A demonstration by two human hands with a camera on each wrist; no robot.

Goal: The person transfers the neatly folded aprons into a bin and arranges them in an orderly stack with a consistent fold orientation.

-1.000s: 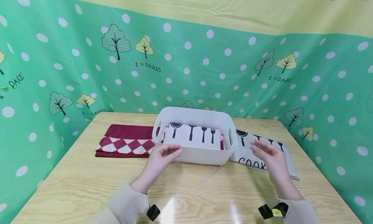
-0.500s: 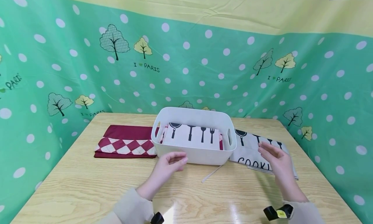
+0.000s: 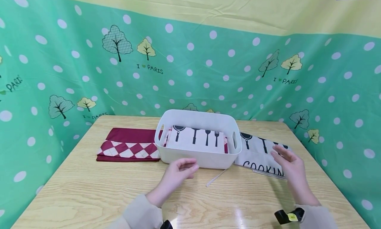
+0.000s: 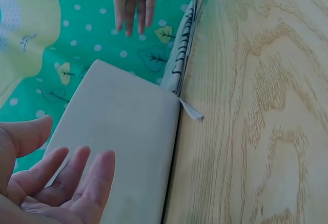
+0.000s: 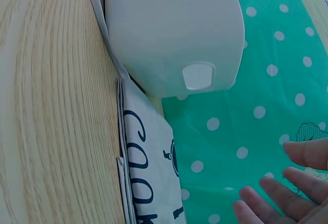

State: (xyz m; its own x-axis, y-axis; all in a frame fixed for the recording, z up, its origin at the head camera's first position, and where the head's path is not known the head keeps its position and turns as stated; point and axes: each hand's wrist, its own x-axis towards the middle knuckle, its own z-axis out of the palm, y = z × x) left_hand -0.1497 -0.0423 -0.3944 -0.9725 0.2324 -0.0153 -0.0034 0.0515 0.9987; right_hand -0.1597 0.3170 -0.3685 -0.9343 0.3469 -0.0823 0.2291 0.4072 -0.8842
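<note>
A white plastic basket [image 3: 198, 158] [image 4: 128, 137] [image 5: 169, 29] stands mid-table with a folded utensil-print cloth [image 3: 196, 139] inside. My left hand [image 3: 180, 171] [image 4: 56, 183] hovers open just in front of the basket, fingers relaxed, holding nothing. My right hand [image 3: 290, 162] [image 5: 287, 188] is open over the folded grey "COOKING" cloth [image 3: 259, 154] [image 5: 148, 183] lying right of the basket; whether it touches the cloth I cannot tell. A cloth strap [image 3: 216, 177] [image 4: 190, 110] trails on the table by the basket's front corner.
A folded dark red cloth with a diamond pattern [image 3: 129, 144] lies left of the basket. The wooden table [image 3: 89, 189] is hemmed in by a green polka-dot curtain [image 3: 208, 70] at the back and both sides.
My right hand has moved right and away, out over the grey cloth. My left hand has drifted slightly right and nearer to me, off the basket's front wall.
</note>
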